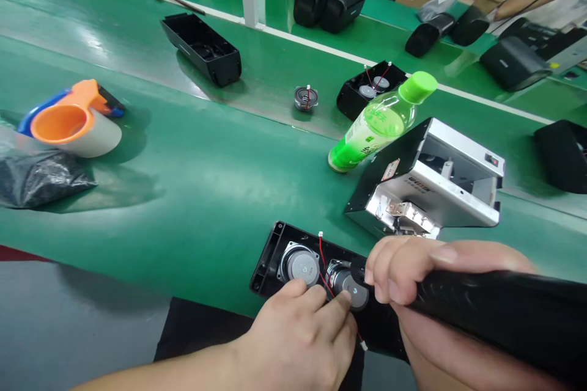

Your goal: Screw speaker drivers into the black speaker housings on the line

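A black speaker housing panel (266, 259) lies at the near edge of the bench. Two round speaker drivers with grey magnets sit in it, a left driver (301, 266) and a right driver (355, 292), with thin red wires ending in white plugs. My left hand (302, 336) presses its bent fingers on the drivers, gripping the right one. In my right hand (413, 269) is a black electric screwdriver (495, 305), its fingers wrapped round the body. The screwdriver's nose points at the right driver's edge; its tip and any screw there are hidden.
Beyond the panel stand a silver-black screw feeder (454, 177) and a green-capped bottle (373, 128). Farther off are a loose driver (306, 98), an open black housing (202, 49) and another housing with drivers (351, 95). A tape dispenser (77, 122) and bag (41, 177) lie left. Other people work opposite.
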A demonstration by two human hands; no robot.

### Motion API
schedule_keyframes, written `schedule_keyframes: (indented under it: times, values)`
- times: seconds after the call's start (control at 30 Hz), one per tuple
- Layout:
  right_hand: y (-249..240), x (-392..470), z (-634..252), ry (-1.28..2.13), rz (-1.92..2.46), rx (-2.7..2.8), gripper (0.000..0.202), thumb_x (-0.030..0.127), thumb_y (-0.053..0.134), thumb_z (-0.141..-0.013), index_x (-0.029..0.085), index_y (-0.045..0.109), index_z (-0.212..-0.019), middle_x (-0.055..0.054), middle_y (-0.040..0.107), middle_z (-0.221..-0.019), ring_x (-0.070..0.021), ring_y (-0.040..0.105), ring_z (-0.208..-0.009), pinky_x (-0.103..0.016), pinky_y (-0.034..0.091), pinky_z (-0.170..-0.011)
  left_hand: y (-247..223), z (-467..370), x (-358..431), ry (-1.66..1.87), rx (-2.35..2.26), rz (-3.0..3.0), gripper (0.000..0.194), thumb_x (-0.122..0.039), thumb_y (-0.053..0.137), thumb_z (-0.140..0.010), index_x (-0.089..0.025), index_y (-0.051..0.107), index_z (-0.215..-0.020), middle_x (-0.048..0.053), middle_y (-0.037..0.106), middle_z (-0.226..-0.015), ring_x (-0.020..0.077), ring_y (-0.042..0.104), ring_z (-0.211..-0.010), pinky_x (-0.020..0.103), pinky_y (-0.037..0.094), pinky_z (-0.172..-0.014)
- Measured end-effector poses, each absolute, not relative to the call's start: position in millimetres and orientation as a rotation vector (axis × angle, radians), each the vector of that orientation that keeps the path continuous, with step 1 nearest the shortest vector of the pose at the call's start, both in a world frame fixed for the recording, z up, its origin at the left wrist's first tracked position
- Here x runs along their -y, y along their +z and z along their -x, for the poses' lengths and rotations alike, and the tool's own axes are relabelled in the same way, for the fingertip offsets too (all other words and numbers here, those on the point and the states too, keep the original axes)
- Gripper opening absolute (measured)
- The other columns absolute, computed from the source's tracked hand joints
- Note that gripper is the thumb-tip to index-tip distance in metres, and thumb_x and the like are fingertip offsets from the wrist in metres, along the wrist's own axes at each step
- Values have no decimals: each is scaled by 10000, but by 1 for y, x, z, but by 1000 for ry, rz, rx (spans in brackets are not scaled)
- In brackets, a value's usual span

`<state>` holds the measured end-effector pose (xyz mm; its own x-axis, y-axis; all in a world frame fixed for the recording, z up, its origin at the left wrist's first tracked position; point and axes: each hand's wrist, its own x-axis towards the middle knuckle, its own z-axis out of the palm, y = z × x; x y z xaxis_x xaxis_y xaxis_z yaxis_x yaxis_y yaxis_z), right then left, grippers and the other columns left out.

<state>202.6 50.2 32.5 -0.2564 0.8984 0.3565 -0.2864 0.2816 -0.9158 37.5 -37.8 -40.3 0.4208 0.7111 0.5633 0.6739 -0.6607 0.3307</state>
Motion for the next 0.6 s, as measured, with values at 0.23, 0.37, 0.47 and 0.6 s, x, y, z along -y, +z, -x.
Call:
schedule_keyframes:
  times: [0.23, 0.37, 0.47, 0.6]
  values:
    - [27, -52, -197, 1325, 617, 1417, 257, 490, 660, -1031, 306, 798, -1146, -10, 727, -688, -201, 665, -583, -397, 585, -596, -12, -8, 26, 919, -1283, -2458, 255, -351, 717, -1031, -195, 740, -1233, 52, 812, -1210, 262, 717, -1043, 455, 518, -881]
    - [27, -51, -198, 1337, 620, 1417, 313, 568, 683, -1007, 316, 804, -1148, -6, 722, -684, -207, 667, -583, -388, 572, -569, -5, 32, 17, 620, -1339, -2376, 567, -529, 784, -978, -253, 643, -1453, 109, 511, -1722, 399, 436, -1601, 622, 320, -1302]
    - [22, -48, -193, 1303, 625, 1402, 346, 602, 692, -987, 311, 801, -1139, -3, 719, -694, -199, 655, -581, -377, 559, -568, -12, 46, 14, 507, -1268, -2387, 501, -531, 771, -983, -259, 667, -1390, 104, 426, -1781, 400, 343, -1667, 646, 291, -1347]
    - [18, -46, -184, 1257, 682, 1382, 402, 704, 622, -987, 359, 769, -1129, 19, 689, -705, -186, 634, -572, -358, 542, -553, -17, 42, 18, 535, -1290, -2325, 428, -508, 658, -1057, -280, 653, -1419, 84, 407, -1793, 378, 315, -1686, 704, 256, -1360]
